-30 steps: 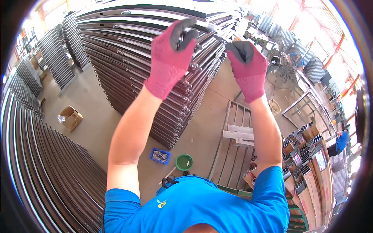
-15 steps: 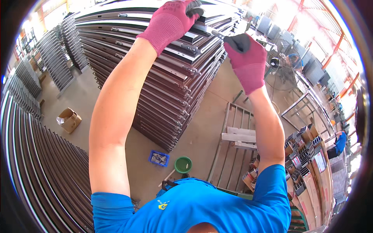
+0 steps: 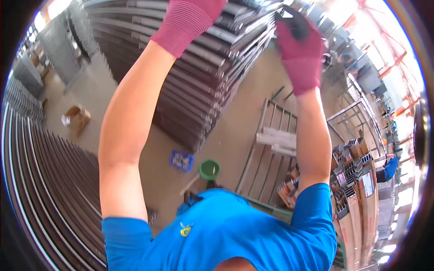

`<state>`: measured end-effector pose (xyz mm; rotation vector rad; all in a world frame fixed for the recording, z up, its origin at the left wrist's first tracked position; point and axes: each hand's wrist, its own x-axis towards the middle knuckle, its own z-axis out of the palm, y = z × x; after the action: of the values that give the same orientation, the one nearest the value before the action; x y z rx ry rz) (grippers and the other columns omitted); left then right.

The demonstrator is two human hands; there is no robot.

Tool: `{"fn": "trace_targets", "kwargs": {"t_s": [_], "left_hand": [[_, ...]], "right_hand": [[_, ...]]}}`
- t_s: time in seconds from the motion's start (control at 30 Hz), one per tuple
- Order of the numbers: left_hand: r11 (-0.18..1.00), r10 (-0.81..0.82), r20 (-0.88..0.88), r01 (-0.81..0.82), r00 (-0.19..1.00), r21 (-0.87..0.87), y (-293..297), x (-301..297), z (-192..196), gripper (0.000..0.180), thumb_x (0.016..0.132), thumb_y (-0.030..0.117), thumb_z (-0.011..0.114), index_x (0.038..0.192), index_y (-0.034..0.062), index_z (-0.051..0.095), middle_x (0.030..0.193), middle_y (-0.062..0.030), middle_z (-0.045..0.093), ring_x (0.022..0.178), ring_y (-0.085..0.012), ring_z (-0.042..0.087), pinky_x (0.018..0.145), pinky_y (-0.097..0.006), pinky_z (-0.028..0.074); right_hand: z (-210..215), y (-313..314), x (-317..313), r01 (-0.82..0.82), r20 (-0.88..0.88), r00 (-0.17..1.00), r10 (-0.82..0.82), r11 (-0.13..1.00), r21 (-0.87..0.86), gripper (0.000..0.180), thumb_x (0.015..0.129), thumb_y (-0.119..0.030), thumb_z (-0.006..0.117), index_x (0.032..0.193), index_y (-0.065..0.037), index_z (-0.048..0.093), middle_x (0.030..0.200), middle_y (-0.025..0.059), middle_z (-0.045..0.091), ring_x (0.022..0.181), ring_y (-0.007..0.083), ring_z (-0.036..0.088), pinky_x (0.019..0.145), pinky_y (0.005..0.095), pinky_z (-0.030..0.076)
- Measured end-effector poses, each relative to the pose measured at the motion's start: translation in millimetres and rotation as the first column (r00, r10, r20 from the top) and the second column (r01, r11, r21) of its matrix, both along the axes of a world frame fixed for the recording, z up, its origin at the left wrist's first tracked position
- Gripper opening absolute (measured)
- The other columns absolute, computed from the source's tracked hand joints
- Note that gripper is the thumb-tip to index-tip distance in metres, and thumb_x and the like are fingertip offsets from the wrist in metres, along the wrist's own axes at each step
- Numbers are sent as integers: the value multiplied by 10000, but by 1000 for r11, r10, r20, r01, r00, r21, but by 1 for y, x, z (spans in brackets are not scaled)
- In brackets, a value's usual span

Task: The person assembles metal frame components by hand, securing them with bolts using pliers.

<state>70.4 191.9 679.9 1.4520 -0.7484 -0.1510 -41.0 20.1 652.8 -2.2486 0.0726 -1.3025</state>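
Head view: both hands, in pink gloves, reach up to the stack of grey metal frames [image 3: 212,77]. The right hand [image 3: 300,49] grips its top right corner edge; the left hand [image 3: 190,18] is cut off at the picture's rim, its grip unreadable. Bare concrete floor [image 3: 221,135] lies below, between the stack and a flat metal frame [image 3: 271,140].

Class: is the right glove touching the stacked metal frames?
Touching. The head view shows the right glove with its dark fingertips closed on the end of the stacked metal frames, no gap.
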Motion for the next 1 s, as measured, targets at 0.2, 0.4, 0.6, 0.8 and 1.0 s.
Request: {"fn": "trace_targets", "kwargs": {"t_s": [0.2,0.4,0.6,0.8,1.0], "left_hand": [[925,377,121,-379,918,-9,22,-90,-283,340,963,212,713,1245,32,654,1102,-193,732,1097,-309,695,954,-400,527],[874,453,-522,-244,723,421,19,-237,-576,479,1017,313,620,1381,8,553,1321,-251,629,1227,-389,615,1037,-425,481],[798,552,-607,-151,572,584,3,-302,-730,574,1035,377,590,1438,-13,464,1329,-289,591,1240,-433,580,1026,-432,469],[848,523,-707,-209,475,487,8,-287,-867,500,1077,272,536,1481,-10,452,1359,-223,621,1254,-301,613,1044,-355,479],[880,391,-917,-260,-74,397,102,-375,-970,425,1104,243,478,1439,-14,522,1387,-170,614,1236,-254,633,1081,-396,495]], "right_hand": [[-262,30,-79,-307,-113,889,444,761,572,386,1048,-257,600,1328,7,639,1137,73,724,965,180,692,887,341,559],[-615,97,-175,158,113,848,518,-451,878,452,1090,-344,499,1414,-37,567,1329,119,646,1215,253,609,1097,393,454],[-778,92,-253,255,239,856,458,-778,574,389,1089,-257,474,1395,-34,565,1330,110,645,1187,248,622,1092,389,472],[-948,64,-221,483,-187,747,638,-328,812,397,1061,-138,505,1448,-49,524,1390,130,617,1164,265,632,1056,381,499],[-1160,19,-149,513,-57,806,589,-649,561,553,935,42,516,1472,-87,491,1332,141,649,1134,328,659,955,451,560]]}}
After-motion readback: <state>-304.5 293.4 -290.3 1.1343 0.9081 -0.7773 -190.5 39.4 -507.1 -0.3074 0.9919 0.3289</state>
